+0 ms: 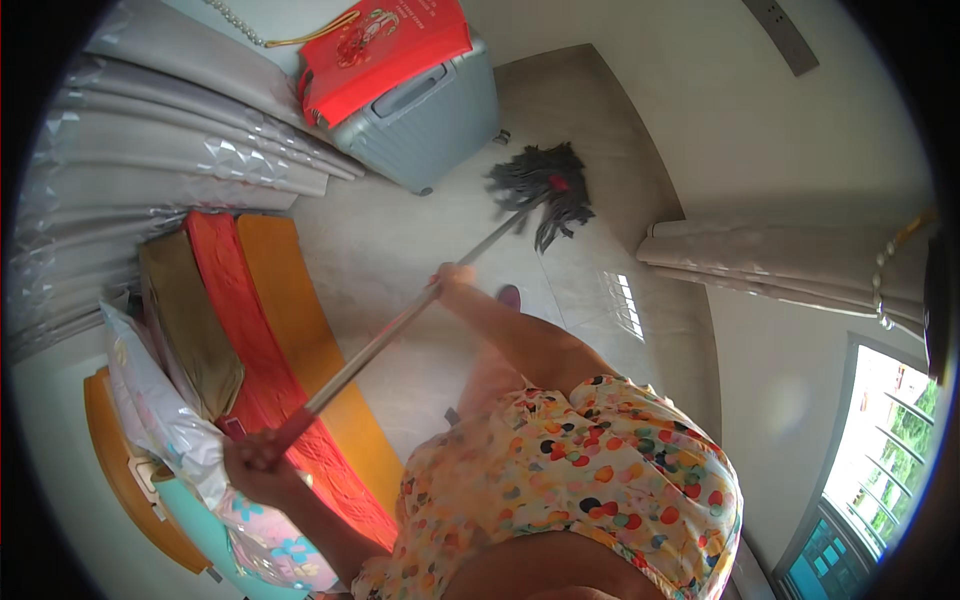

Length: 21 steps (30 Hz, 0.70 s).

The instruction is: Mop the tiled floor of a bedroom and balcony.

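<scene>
A mop runs diagonally across the view, its dark grey strip head (pixel 540 185) spread on the tiled floor at the far middle. My left hand (pixel 262 466) is wrapped round the red grip at the upper end of the mop's pole (pixel 380 345). Further down the metal shaft, my right hand (pixel 452 281) closes round it with the arm stretched forward. A red fitting shows where the pole meets the strips. The strips look slightly blurred at their left side.
A grey suitcase (pixel 430 130) with a red bag (pixel 390 50) on top stands just left of the mop head. Left is a wooden bed (pixel 290 290) with red bedding and plastic-wrapped items. Grey curtains (pixel 180 130) hang behind; another curtain (pixel 780 262) hangs by the right wall.
</scene>
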Each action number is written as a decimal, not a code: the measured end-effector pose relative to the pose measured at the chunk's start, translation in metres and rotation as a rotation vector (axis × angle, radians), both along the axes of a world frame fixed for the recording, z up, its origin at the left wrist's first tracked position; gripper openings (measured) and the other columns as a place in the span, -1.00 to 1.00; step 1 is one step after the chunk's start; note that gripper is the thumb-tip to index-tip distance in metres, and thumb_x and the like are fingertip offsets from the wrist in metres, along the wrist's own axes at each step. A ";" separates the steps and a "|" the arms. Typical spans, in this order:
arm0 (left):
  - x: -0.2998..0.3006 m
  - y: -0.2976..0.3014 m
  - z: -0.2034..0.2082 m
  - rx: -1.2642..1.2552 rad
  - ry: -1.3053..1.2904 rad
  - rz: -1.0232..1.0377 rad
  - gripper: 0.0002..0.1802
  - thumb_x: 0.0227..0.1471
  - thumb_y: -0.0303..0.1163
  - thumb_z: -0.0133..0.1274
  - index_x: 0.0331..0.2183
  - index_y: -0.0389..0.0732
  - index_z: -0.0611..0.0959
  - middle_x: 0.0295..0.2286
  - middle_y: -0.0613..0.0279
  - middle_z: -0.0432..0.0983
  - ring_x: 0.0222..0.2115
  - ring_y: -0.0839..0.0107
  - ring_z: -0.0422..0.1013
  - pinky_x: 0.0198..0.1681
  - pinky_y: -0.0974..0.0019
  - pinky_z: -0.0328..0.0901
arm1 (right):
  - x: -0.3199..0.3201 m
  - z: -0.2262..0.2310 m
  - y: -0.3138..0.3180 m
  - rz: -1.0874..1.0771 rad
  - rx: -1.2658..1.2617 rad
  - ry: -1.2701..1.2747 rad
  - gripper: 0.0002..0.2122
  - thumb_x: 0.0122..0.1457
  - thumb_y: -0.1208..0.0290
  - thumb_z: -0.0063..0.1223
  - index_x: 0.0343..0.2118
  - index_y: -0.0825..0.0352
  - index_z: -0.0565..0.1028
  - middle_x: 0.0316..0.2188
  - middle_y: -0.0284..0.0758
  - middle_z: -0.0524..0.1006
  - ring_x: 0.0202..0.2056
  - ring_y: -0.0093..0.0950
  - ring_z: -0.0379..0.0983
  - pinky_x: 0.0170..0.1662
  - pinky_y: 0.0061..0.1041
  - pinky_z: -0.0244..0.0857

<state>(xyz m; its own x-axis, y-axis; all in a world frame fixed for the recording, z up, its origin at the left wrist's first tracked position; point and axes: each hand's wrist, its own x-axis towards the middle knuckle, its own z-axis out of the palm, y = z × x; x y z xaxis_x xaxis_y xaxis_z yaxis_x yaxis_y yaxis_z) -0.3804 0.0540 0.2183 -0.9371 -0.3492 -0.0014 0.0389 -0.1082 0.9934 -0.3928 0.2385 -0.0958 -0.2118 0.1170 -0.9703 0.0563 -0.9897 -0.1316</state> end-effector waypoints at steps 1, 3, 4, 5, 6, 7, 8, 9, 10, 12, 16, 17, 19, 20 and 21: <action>0.006 0.002 -0.013 0.013 -0.047 -0.066 -0.68 -0.18 -0.44 -0.19 -0.83 -0.11 0.16 -0.88 0.39 -0.06 -0.84 0.55 -0.04 -0.58 0.36 0.15 | 0.007 -0.012 0.012 -0.002 0.003 0.000 -0.93 -0.12 0.64 -0.22 -0.51 0.43 0.28 -0.61 -0.17 0.33 -0.66 -0.37 0.31 -0.63 -0.36 0.24; 0.025 0.005 -0.034 0.048 -0.060 -0.209 -0.69 -0.19 -0.43 -0.22 -0.84 -0.13 0.17 -0.88 0.36 -0.03 -0.83 0.52 -0.01 -0.55 0.32 0.16 | 0.021 -0.028 0.039 1.084 0.679 0.066 -0.92 -0.13 0.62 -0.22 -0.57 0.36 0.36 -0.67 -0.29 0.39 -0.65 -0.49 0.34 -0.63 -0.51 0.23; 0.032 0.010 -0.044 0.043 -0.065 -0.230 -0.69 -0.19 -0.44 -0.22 -0.85 -0.13 0.17 -0.88 0.35 -0.02 -0.83 0.52 0.00 -0.53 0.32 0.15 | 0.024 -0.034 0.050 1.621 1.021 0.089 -0.89 -0.14 0.61 -0.22 -0.60 0.33 0.41 -0.69 -0.35 0.42 -0.65 -0.54 0.36 -0.64 -0.59 0.23; 0.039 0.015 -0.050 0.038 -0.069 -0.250 -0.69 -0.18 -0.44 -0.23 -0.85 -0.13 0.16 -0.88 0.34 -0.01 -0.83 0.51 0.00 -0.52 0.32 0.15 | 0.023 -0.036 0.058 1.620 1.023 0.085 -0.89 -0.14 0.61 -0.22 -0.60 0.33 0.41 -0.69 -0.35 0.42 -0.65 -0.54 0.36 -0.64 -0.59 0.23; 0.044 0.025 -0.049 0.004 -0.099 -0.217 -0.69 -0.18 -0.44 -0.24 -0.85 -0.13 0.16 -0.88 0.33 -0.01 -0.82 0.51 0.01 -0.52 0.33 0.15 | 0.023 -0.040 0.067 1.733 1.029 0.050 -0.91 -0.15 0.56 -0.16 -0.63 0.29 0.42 -0.69 -0.41 0.43 -0.63 -0.59 0.37 -0.64 -0.61 0.24; 0.045 0.028 -0.048 0.008 -0.101 -0.223 -0.69 -0.18 -0.44 -0.24 -0.85 -0.13 0.16 -0.88 0.33 -0.01 -0.82 0.51 0.01 -0.52 0.33 0.15 | 0.023 -0.041 0.073 1.847 1.033 0.015 -0.93 -0.17 0.52 -0.11 -0.65 0.26 0.44 -0.68 -0.47 0.44 -0.62 -0.63 0.38 -0.63 -0.64 0.24; 0.048 0.029 -0.049 -0.008 -0.060 -0.251 -0.69 -0.18 -0.45 -0.24 -0.84 -0.14 0.15 -0.88 0.32 -0.01 -0.82 0.51 0.01 -0.52 0.33 0.15 | 0.023 -0.039 0.075 1.844 1.031 0.010 -0.93 -0.17 0.52 -0.11 -0.65 0.26 0.44 -0.68 -0.47 0.44 -0.62 -0.63 0.38 -0.63 -0.64 0.24; 0.050 0.029 -0.048 -0.024 -0.018 -0.278 -0.69 -0.18 -0.45 -0.24 -0.84 -0.14 0.14 -0.88 0.32 -0.01 -0.82 0.51 0.00 -0.52 0.33 0.15 | 0.021 -0.036 0.075 1.850 1.054 0.025 -0.94 -0.18 0.50 -0.09 -0.66 0.25 0.43 -0.68 -0.47 0.44 -0.62 -0.63 0.38 -0.64 -0.64 0.23; 0.053 0.029 -0.047 -0.022 -0.019 -0.282 -0.69 -0.18 -0.45 -0.24 -0.84 -0.14 0.14 -0.88 0.32 -0.01 -0.82 0.51 0.00 -0.52 0.33 0.15 | 0.018 -0.032 0.075 1.855 1.078 0.040 -0.95 -0.18 0.49 -0.08 -0.67 0.24 0.43 -0.69 -0.47 0.43 -0.62 -0.64 0.37 -0.64 -0.65 0.22; 0.060 0.029 -0.043 -0.141 0.076 -0.297 -0.69 -0.18 -0.45 -0.24 -0.83 -0.15 0.13 -0.89 0.32 -0.01 -0.82 0.52 -0.01 -0.53 0.34 0.14 | 0.009 -0.019 0.072 1.868 1.126 0.081 -0.95 -0.19 0.46 -0.05 -0.69 0.23 0.42 -0.70 -0.47 0.43 -0.63 -0.64 0.36 -0.65 -0.67 0.21; 0.073 0.034 -0.022 -0.251 0.215 -0.274 -0.69 -0.18 -0.48 -0.26 -0.83 -0.15 0.11 -0.89 0.33 -0.02 -0.83 0.55 -0.05 -0.55 0.34 0.17 | -0.016 -0.004 0.061 1.429 0.852 0.098 -0.97 -0.21 0.50 -0.08 -0.69 0.27 0.36 -0.71 -0.41 0.37 -0.67 -0.59 0.30 -0.68 -0.61 0.16; 0.073 0.039 -0.014 -0.251 0.216 -0.274 -0.69 -0.18 -0.48 -0.26 -0.83 -0.15 0.11 -0.89 0.33 -0.02 -0.83 0.55 -0.05 -0.55 0.34 0.17 | -0.026 0.000 0.052 0.985 0.541 0.090 -0.98 -0.22 0.56 -0.13 -0.67 0.32 0.31 -0.73 -0.35 0.31 -0.70 -0.53 0.26 -0.70 -0.53 0.14; 0.074 0.051 0.001 -0.378 0.242 -0.058 -0.68 -0.16 -0.47 -0.27 -0.83 -0.15 0.11 -0.89 0.34 -0.03 -0.83 0.56 -0.06 -0.58 0.38 0.17 | -0.039 0.010 0.039 0.087 -0.071 0.065 -0.93 -0.23 0.70 -0.23 -0.63 0.42 0.20 -0.75 -0.23 0.21 -0.76 -0.41 0.18 -0.75 -0.38 0.09; 0.074 0.049 0.005 -0.382 0.267 -0.008 -0.66 -0.13 -0.44 -0.29 -0.84 -0.14 0.11 -0.89 0.35 -0.04 -0.83 0.58 -0.06 -0.60 0.44 0.15 | -0.041 0.014 0.034 0.091 -0.073 0.068 -0.93 -0.23 0.70 -0.23 -0.63 0.42 0.20 -0.75 -0.23 0.21 -0.76 -0.41 0.18 -0.75 -0.38 0.09; 0.071 0.048 0.009 -0.386 0.270 -0.004 -0.66 -0.13 -0.44 -0.29 -0.84 -0.14 0.11 -0.89 0.35 -0.04 -0.83 0.58 -0.06 -0.60 0.44 0.15 | -0.042 0.019 0.030 0.111 -0.067 0.154 -0.93 -0.23 0.71 -0.23 -0.62 0.44 0.19 -0.74 -0.20 0.21 -0.75 -0.39 0.18 -0.74 -0.36 0.11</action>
